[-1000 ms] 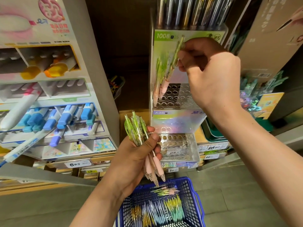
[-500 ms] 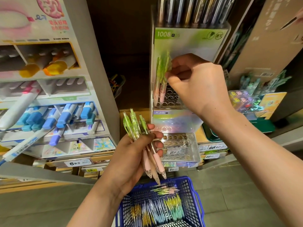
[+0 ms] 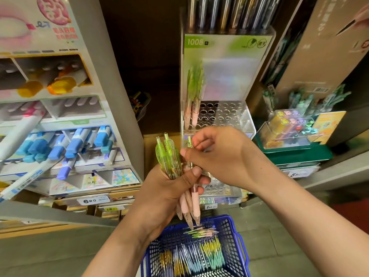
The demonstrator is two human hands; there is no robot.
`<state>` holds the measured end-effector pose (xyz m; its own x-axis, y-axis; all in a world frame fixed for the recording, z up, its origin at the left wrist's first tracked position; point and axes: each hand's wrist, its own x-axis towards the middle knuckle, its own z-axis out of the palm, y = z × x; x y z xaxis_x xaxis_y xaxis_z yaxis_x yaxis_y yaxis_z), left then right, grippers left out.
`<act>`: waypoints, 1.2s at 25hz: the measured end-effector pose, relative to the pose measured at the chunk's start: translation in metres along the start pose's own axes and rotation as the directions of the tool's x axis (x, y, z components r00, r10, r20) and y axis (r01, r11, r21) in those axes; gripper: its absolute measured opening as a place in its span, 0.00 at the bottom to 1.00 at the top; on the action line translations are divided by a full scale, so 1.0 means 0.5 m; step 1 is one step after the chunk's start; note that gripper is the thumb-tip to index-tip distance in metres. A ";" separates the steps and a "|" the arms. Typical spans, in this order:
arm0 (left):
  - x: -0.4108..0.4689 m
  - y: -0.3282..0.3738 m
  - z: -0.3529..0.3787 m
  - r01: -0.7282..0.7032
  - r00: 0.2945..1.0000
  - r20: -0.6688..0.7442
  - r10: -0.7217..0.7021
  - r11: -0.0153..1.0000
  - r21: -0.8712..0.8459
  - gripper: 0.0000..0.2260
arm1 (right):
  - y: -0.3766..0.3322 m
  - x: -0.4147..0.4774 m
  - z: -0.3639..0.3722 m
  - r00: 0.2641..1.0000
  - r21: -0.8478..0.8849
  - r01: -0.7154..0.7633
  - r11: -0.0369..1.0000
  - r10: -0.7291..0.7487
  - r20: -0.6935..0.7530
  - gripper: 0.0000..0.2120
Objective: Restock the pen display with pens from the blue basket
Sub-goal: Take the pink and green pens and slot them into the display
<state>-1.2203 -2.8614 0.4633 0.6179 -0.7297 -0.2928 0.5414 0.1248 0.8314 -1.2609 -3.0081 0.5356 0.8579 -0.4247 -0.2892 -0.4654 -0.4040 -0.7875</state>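
Gripping hand, head view: the left hand (image 3: 165, 193) has fingers and thumb curled tight round a bundle of pens (image 3: 170, 156), with the green clicker ends up and the pink grips and tips pointing down toward the basket.
Right hand: the right hand (image 3: 226, 158) is nearly closed. Its thumb and forefinger pinch the top of a single pen (image 3: 189, 142) at the right edge of the bundle, and the other fingers are bent loosely above.
Pen display: the pen display (image 3: 238, 109), a clear stand with rows of round holes, stands on the shelf just behind both hands.
Standing pens: a few green-and-pink standing pens (image 3: 194, 92) are upright in the holes at its left edge.
Blue basket: the blue basket (image 3: 240, 249) sits low, beneath the hands. Loose pens (image 3: 211, 255) in yellow, blue and teal lie inside, with some green-and-pink ones near its far wall.
Left side: a marker rack (image 3: 65, 140) holds blue-capped markers, well apart from the pen display.
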 end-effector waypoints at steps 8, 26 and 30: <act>0.007 0.002 0.006 0.002 1.000 -0.015 -0.003 0.993 -0.114 0.06 | -0.010 0.013 -0.089 0.963 0.161 0.206 0.965 -0.171 -0.207 0.06; 0.012 -0.009 -0.007 0.043 0.998 -0.034 -0.047 0.994 -0.100 0.09 | -0.002 0.140 -0.098 0.690 -0.260 0.488 0.833 -0.551 -0.470 0.10; 0.013 -0.011 -0.005 0.052 0.998 0.036 -0.047 0.984 -0.172 0.07 | 0.007 0.139 -0.091 0.729 -0.239 0.433 0.869 -0.494 -0.474 0.07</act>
<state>-1.2177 -2.8651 0.4554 0.5710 -0.7584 -0.3142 0.6629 0.2001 0.7215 -1.2126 -3.0759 0.5372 0.7523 -0.4941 0.4358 -0.0850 -0.7288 -0.6794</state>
